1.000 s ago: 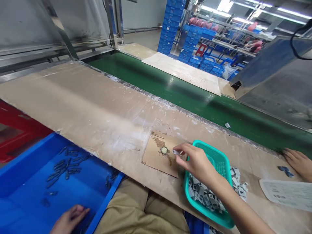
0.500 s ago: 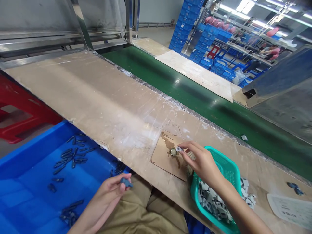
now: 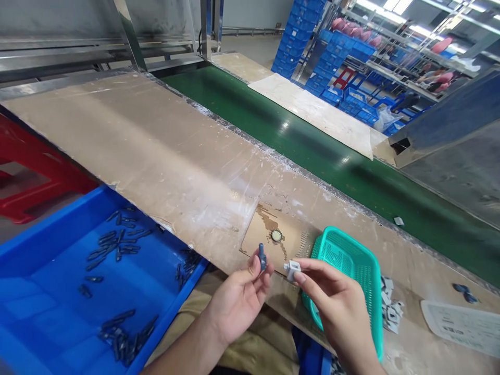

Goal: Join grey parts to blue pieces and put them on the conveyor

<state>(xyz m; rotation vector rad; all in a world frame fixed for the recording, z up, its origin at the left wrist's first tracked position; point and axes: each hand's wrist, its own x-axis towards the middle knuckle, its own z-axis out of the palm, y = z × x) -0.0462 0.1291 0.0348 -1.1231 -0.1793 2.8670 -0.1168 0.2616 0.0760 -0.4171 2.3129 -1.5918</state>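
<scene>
My left hand [image 3: 238, 297] pinches a small dark blue part [image 3: 262, 256] upright between thumb and fingers. Just to its right, my right hand [image 3: 332, 299] pinches a small white square part [image 3: 291, 269]. The two parts are close together but apart, held over the near edge of the brown worktop [image 3: 156, 156]. Behind them a small round metal piece [image 3: 276, 235] lies on a cardboard pad [image 3: 258, 239]. A teal basket [image 3: 347, 260] with grey-white parts sits under my right wrist.
A blue bin [image 3: 50, 291] with several dark blue parts sits at lower left beside a red stool [image 3: 35, 177]. A green conveyor belt [image 3: 312, 151] runs behind the worktop. A printed sheet [image 3: 461, 320] and loose blue parts [image 3: 464, 294] lie at the right.
My left hand came up from the blue bin with a dark blue part. My right hand drew back from the round piece on the pad, bringing the white part toward it.
</scene>
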